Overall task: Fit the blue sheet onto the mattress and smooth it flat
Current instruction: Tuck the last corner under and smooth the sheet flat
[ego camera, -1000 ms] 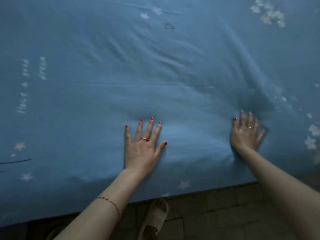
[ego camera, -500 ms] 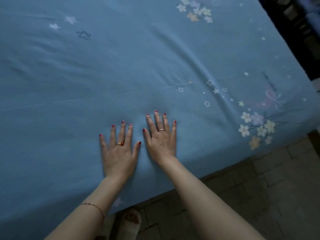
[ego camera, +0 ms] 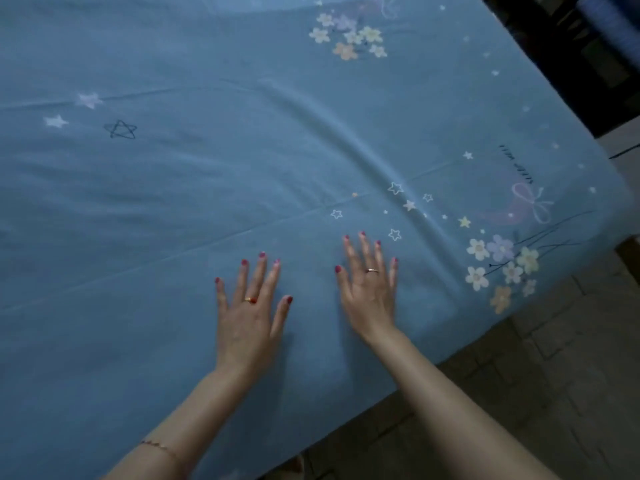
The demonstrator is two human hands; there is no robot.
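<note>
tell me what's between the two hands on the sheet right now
Only bare blue sheet: in the head view, the left hand and right hand press flat side by side, apart, with a plain, unprinted strip of fabric between them.

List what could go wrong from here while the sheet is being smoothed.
1. Both hands, left hand and right hand, press flat near the bed's edge; the long ridge running diagonally beyond the right hand may simply get pushed along rather than flattened.
2. Pushing the blue sheet away from the near edge could drag it off that side, if it is only loosely tucked there.
</note>
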